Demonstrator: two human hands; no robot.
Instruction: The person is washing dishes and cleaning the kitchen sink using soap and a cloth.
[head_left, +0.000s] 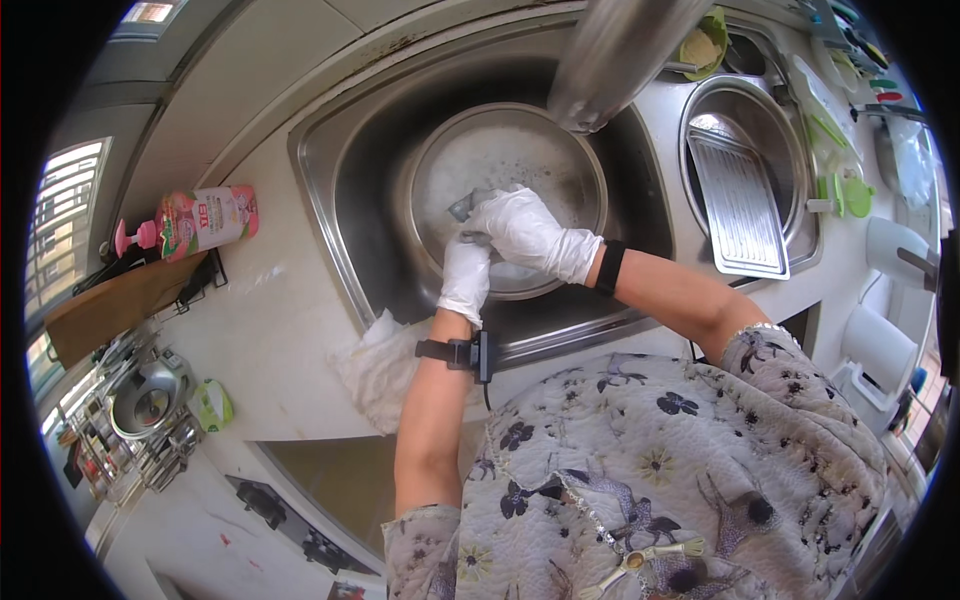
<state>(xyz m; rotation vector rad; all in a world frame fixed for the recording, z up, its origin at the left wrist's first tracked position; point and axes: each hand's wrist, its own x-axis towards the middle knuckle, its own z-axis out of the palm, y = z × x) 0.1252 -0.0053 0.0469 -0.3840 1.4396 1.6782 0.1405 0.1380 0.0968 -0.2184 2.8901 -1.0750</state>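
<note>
Both my hands wear thin white gloves and meet over a round metal basin (517, 154) of cloudy water in the steel sink (367, 202). Between them is a small grey-green scouring pad or cloth (460, 208), mostly covered by my fingers. My right hand (525, 229) bends over it from the right. Against the right fingers, my left hand (466, 270) pinches a grey part of what looks like the same piece. The fingertips are partly hidden, and I cannot tell whether they touch the water.
The metal faucet (611, 67) juts over the basin's far right edge. A ridged metal tray (739, 202) leans across a pot (686, 150) on the right. To the left are a pink pump bottle (214, 221) and a white towel (382, 367) by the sink's front corner.
</note>
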